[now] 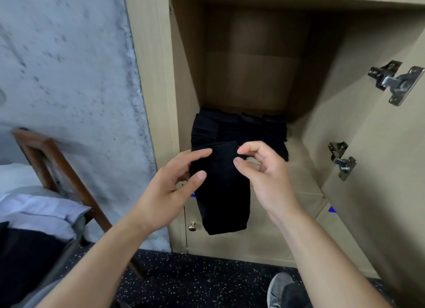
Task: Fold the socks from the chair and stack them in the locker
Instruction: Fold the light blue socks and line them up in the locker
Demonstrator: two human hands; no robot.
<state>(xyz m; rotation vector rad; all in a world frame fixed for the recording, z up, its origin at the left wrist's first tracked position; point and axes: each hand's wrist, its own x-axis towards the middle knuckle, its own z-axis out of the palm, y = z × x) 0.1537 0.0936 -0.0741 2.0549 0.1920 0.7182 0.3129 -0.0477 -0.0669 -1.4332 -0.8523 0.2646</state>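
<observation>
A black sock (224,192) hangs in front of the open locker (248,82), its lower end dangling past the shelf edge. My left hand (177,188) pinches its upper left part between thumb and fingers. My right hand (259,169) nips its top right corner with thumb and forefinger. Behind them, a stack of folded black socks (239,128) lies on the locker shelf toward the left side. The wooden chair (59,169) stands at the left, with cloth and dark items on its seat.
The locker door (379,146) stands open at the right, with two metal hinges (395,82). A lower cabinet door with a brass knob (192,226) sits below the shelf. A grey shoe (279,289) is on the speckled dark floor. A rough grey wall fills the left.
</observation>
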